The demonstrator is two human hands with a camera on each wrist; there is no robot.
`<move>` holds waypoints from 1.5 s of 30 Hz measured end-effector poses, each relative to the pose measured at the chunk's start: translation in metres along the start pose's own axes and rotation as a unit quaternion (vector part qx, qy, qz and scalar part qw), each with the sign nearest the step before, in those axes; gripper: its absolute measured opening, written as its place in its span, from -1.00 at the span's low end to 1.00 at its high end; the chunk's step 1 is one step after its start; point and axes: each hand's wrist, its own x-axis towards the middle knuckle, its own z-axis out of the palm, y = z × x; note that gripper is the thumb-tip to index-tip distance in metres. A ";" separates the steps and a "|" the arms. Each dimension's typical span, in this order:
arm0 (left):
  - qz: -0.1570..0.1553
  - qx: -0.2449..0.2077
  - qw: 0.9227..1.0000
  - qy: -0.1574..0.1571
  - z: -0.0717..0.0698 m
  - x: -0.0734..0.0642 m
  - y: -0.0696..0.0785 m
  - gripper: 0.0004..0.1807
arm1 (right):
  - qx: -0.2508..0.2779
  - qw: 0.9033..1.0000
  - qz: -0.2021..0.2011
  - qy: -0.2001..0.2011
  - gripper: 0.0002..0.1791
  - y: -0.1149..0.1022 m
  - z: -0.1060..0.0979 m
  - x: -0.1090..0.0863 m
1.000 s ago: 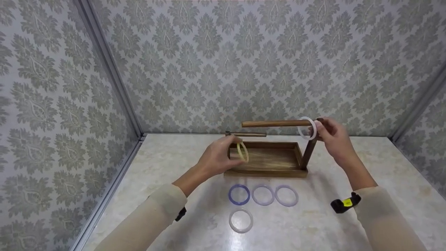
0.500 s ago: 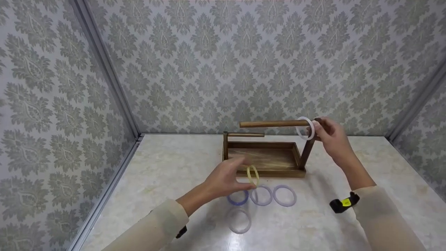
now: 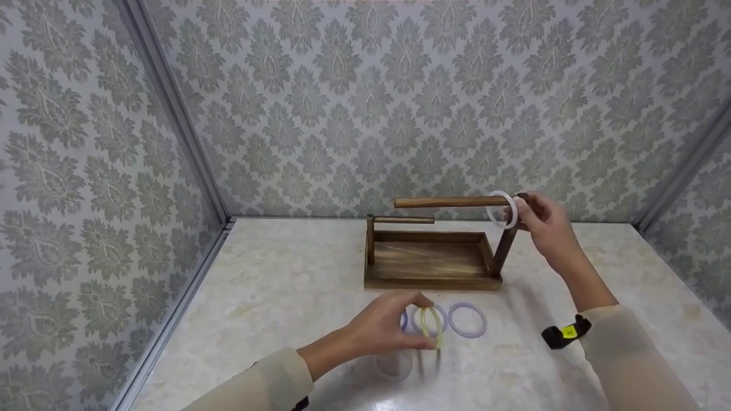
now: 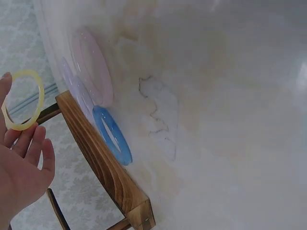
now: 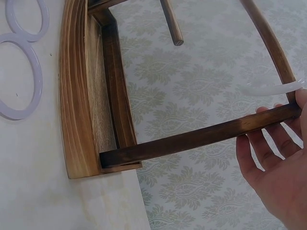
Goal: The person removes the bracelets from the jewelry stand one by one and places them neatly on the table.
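My left hand (image 3: pixel 380 326) pinches a yellow bangle (image 4: pixel 41 98) between thumb and fingertips, raised over the front of the table. In the head view that bangle overlaps a lavender bangle (image 3: pixel 413 322). Behind my left fingers a blue bangle (image 4: pixel 125 152) is mostly hidden. At the far right, my right hand (image 3: pixel 545 228) grips the top of the wooden bangle stand's right post (image 5: pixel 201 136), fingers curled behind it. A white bangle (image 3: pixel 513 214) hangs round the upper rod (image 3: pixel 445 202) beside that post, right at my thumb.
A second lavender bangle (image 3: pixel 467 337) lies right of the first. One pale translucent bangle (image 3: pixel 394 379) lies nearer, partly under my left hand in view. The stand's tray (image 3: pixel 428 283) has a shorter, lower rod (image 3: pixel 405 220) on its left post. Patterned walls (image 3: pixel 371 114) enclose the table.
My left hand has brought the yellow bangle from the stand's left side toward me and slightly right, over the bangles on the table. My right hand and the white bangle stay in place.
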 end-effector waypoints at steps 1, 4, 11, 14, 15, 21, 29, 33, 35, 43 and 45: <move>-0.002 0.002 1.000 -0.006 0.002 -0.001 0.001 -0.35 | 0.002 1.000 0.000 0.000 -0.46 0.000 0.000 0.000; 0.006 -0.002 1.000 -0.018 0.007 -0.002 0.001 -0.35 | 0.011 1.000 -0.003 0.001 -0.47 0.001 -0.001 -0.001; 0.023 0.017 0.999 -0.030 0.023 -0.005 -0.005 -0.35 | 0.020 1.000 -0.010 0.004 -0.50 0.004 -0.001 0.000; 0.024 0.023 0.999 -0.038 0.029 -0.007 -0.005 -0.34 | 0.019 1.000 -0.011 0.006 -0.50 0.005 0.000 0.000; 0.023 0.023 0.999 -0.041 0.031 -0.007 -0.005 -0.34 | 0.019 1.000 -0.011 0.006 -0.50 0.004 0.000 0.000; 0.009 0.019 0.998 -0.056 0.035 -0.007 -0.004 -0.34 | 0.018 1.000 -0.006 0.007 -0.51 0.003 0.000 -0.001; -0.002 0.016 0.997 -0.078 0.034 -0.009 -0.004 -0.32 | 0.023 1.000 -0.011 0.000 -0.50 0.002 0.001 0.000; -0.006 0.023 0.996 -0.084 0.032 -0.010 -0.004 -0.31 | 0.024 1.000 -0.010 -0.004 -0.49 0.002 0.001 0.000; -0.002 0.032 0.996 -0.086 0.032 -0.012 -0.005 -0.31 | 0.023 1.000 -0.007 -0.005 -0.49 0.002 0.001 0.000; 0.014 0.074 0.992 -0.100 0.033 -0.014 -0.006 -0.30 | 0.020 1.000 -0.008 0.000 -0.49 0.001 0.001 0.000; 0.018 0.081 0.992 -0.100 0.033 -0.014 -0.006 -0.31 | 0.021 1.000 -0.012 0.001 -0.49 0.001 0.002 0.000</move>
